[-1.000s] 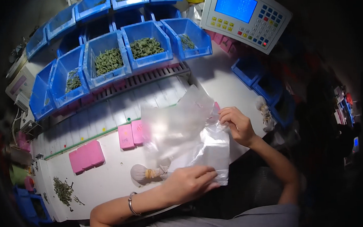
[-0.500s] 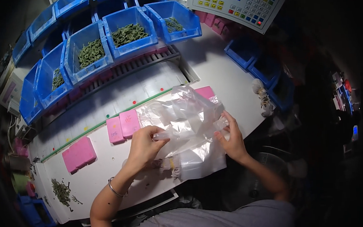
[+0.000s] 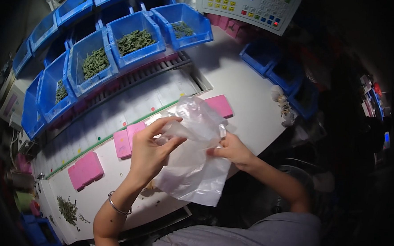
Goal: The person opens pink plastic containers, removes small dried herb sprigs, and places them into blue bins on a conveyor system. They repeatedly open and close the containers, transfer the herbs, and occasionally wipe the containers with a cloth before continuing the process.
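A clear plastic bag (image 3: 192, 167) hangs crumpled over the front of the white table. My right hand (image 3: 235, 152) pinches the bag's right edge between thumb and fingers. At the bag's left side is my left hand (image 3: 150, 147), its thumb and forefinger spread apart, with no grip on the film that I can see. Behind the left hand stand two pink blocks (image 3: 122, 144), partly covered by it. Another pink block (image 3: 219, 106) lies past the bag's far right side. Something small and brownish near my left wrist is mostly hidden under the bag.
More pink blocks (image 3: 86, 170) and a heap of dried green plant bits (image 3: 68, 210) lie at the left. Blue bins (image 3: 135, 41) with curled green pieces line the back above a roller strip. A keypad console (image 3: 249, 6) and blue trays (image 3: 265, 59) stand at the right.
The left hand has let go of the bag and opened its fingers. My right hand has moved left with its edge of the bag, which is now narrower and more bunched.
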### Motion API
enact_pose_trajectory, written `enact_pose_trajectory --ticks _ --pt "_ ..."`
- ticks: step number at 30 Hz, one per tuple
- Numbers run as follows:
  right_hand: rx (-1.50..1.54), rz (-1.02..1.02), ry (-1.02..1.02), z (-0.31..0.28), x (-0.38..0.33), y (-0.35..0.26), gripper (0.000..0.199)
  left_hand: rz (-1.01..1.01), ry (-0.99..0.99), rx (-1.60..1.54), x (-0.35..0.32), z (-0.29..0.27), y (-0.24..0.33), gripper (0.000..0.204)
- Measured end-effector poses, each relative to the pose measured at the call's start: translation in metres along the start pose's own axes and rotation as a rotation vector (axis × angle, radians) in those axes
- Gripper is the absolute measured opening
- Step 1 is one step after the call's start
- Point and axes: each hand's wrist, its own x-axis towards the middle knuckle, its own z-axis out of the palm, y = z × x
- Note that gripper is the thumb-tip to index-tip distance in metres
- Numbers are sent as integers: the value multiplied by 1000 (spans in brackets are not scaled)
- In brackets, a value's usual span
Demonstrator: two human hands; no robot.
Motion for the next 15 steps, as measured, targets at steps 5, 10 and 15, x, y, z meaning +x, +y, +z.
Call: enact_pose_trajectory --ticks 5,10,15 --pt "-307 -162 1 0 8 -3 21 201 172 -47 -11 -4 3 7" --pt "-383 -181 0 2 -3 -50 10 386 419 -9 -28 -18 16 4" --pt "-336 -248 -46 -5 -1 -82 12 420 581 -80 -28 -22 23 7"
